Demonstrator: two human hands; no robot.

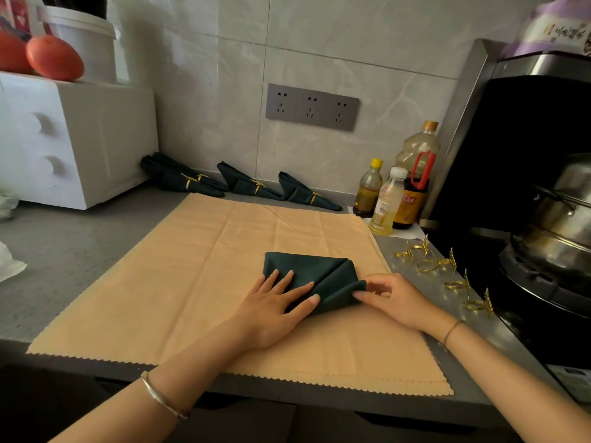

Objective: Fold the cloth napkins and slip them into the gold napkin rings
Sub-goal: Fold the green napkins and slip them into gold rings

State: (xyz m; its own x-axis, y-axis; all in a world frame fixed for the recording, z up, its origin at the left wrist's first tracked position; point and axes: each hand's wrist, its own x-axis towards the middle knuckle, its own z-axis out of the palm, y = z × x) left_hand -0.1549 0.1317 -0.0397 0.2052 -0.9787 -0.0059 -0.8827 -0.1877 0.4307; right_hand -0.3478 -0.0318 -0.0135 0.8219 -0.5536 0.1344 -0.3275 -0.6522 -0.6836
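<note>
A dark green napkin (315,271), partly folded, lies on a peach cloth (198,276) spread over the grey counter. My left hand (275,310) lies flat on the napkin's left part, fingers straight and spread. My right hand (388,295) pinches the folded right corner of the napkin between thumb and fingers. Several gold napkin rings (427,265) with leaf ornaments lie in a row on the counter to the right of the cloth. Finished green napkins in gold rings (252,185) lie along the back wall.
Three bottles (388,203) stand at the back right corner of the cloth. A black stove with a steel pot (556,228) is at the right. A white appliance (70,139) with tomatoes on top stands at the left. The counter's front edge runs just under my forearms.
</note>
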